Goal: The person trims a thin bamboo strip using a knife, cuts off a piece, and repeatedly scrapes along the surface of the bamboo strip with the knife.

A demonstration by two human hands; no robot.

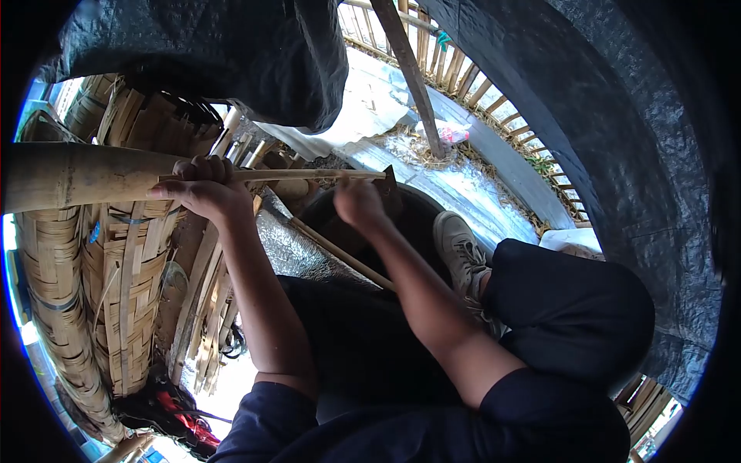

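A thick bamboo pole (69, 176) comes in from the left edge and reaches my left hand (202, 185). The fingers of that hand are wrapped round a thin bamboo stick (289, 174) at the pole's end. The stick runs rightward to a dark, pointed flat piece (389, 184). Just left of this piece my right hand (359, 202) is closed at the stick, slightly blurred; its fingertips are hard to make out. Below the hands, a second thin stick (343, 256) slants down behind my right forearm.
Woven bamboo baskets or rolls (58, 285) stand at the left, beside split bamboo pieces (204, 309). A dark round container (421, 224) lies beyond my right hand, near my shoe (459, 243). Dark sheeting (216, 46) hangs above; a wooden post (409, 69) stands at the top.
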